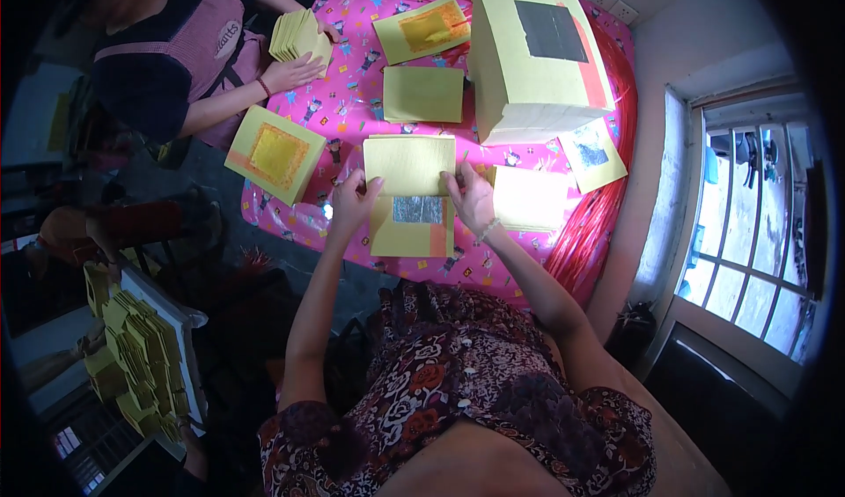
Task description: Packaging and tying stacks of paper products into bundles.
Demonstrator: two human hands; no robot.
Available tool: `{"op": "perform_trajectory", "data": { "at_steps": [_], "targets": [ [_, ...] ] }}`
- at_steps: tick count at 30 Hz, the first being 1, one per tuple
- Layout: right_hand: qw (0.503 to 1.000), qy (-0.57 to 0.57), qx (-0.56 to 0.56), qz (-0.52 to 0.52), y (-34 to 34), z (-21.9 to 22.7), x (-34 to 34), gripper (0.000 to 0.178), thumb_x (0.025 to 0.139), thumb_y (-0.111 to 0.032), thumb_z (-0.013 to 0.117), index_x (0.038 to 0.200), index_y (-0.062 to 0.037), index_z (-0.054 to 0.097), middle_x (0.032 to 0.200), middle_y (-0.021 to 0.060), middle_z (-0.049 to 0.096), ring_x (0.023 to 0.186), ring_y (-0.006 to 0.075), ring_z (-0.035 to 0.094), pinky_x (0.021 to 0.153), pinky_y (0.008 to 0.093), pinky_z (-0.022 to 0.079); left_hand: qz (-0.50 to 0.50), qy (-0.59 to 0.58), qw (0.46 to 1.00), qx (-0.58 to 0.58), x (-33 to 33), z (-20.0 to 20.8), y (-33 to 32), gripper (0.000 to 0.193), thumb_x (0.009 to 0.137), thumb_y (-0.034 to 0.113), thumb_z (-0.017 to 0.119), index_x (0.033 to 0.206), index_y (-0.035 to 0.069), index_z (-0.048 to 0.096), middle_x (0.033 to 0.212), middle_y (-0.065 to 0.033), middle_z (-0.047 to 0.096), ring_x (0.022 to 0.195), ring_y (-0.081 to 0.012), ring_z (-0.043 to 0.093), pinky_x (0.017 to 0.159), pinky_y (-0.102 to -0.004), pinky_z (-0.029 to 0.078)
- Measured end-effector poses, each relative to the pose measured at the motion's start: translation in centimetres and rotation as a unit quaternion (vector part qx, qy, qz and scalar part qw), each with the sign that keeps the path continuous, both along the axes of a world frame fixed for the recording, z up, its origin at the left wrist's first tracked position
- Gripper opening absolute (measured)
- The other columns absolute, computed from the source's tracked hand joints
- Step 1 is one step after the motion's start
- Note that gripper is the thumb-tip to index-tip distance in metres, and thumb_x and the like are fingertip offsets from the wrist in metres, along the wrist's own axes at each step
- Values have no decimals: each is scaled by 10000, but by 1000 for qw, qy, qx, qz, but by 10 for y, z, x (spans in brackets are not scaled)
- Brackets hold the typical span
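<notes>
Pale walls (pixel 664 39) with a barred window (pixel 748 233) bound the right side, beside a table (pixel 352 101) spread with pink patterned cloth. At its far left, a co-worker (pixel 167 48) has both hands on a fanned bundle of yellow paper (pixel 295 36). Far right stands a tall yellow paper stack (pixel 528 83); red strands (pixel 576 242) run along the table's right edge. A gold-centred sheet (pixel 275 152) lies at left. Near the middle, the plain yellow sheet (pixel 409 164) meets a silver-patched sheet (pixel 387 237) on its near side. The left hand (pixel 354 199) pinches the plain one's near left corner; the right hand (pixel 471 199) grasps its right edge.
</notes>
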State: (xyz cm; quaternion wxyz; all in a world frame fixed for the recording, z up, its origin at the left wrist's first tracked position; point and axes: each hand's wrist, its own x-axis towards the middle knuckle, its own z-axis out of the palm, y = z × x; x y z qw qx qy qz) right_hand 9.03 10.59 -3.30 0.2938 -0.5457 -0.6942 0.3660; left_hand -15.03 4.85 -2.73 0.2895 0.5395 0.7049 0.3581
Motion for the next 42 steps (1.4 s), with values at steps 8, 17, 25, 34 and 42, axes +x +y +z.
{"op": "perform_trajectory", "data": {
  "at_steps": [8,17,25,34,42],
  "targets": [
    [998,-39,-36,-32,22,-5,-21,255,903,-243,597,857,-15,494,784,216,608,710,390,611,631,464,475,35,2,999,20,-6,-18,21,303,863,230,664,742,23,479,534,-78,461,463,-185,452,464,-355,348],
    [996,-64,8,-56,38,-21,-29,245,909,-228,611,837,-14,515,727,175,606,638,322,615,594,411,478,54,-7,998,-27,-9,-21,43,315,870,250,656,752,17,480,548,-91,475,487,-196,473,477,-369,356],
    [996,-73,-11,-46,37,-20,-32,246,897,-230,593,865,-18,472,801,225,598,718,411,609,619,492,479,90,-9,993,-74,-8,-19,44,329,851,300,674,772,15,529,582,-98,541,516,-218,533,507,-384,397],
    [989,-116,54,-66,17,-17,-35,245,903,-223,586,941,-23,451,846,201,574,695,388,615,593,470,504,128,57,988,-66,4,-14,32,315,840,308,681,786,20,565,592,-85,562,538,-200,555,525,-366,420],
    [987,-116,64,-94,-3,-9,-28,274,897,-253,593,996,-37,456,915,178,570,764,380,603,635,451,499,178,65,981,-35,25,1,8,372,807,343,705,947,50,524,733,-134,598,720,-338,600,635,-473,439]
  ]
}}
